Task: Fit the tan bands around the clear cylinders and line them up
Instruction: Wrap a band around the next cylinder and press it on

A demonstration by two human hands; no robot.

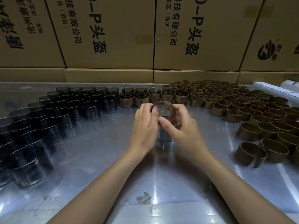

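Both hands meet over the middle of the worktop (97,151), pinching one tan band (168,107) that is tilted toward the camera. Left hand (145,125) curls its fingers over the band's left rim, thumb on the near side; right hand (181,125) grips the right rim, its thumb laid across the lower edge. Just under the band, between the wrists, a clear cylinder (165,135) stands upright on the worktop; whether the band already touches it I cannot tell. Both forearms reach in from the near edge.

Bare cylinders (64,113) crowd the left side of the worktop. Loose bands (242,110) fill the right side. Banded cylinders (155,96) stand in a row along the far edge, between the two groups. Printed cardboard boxes (113,38) are stacked behind the far edge, and white blocks (275,89) lie at the far right corner. The worktop is shiny metal.
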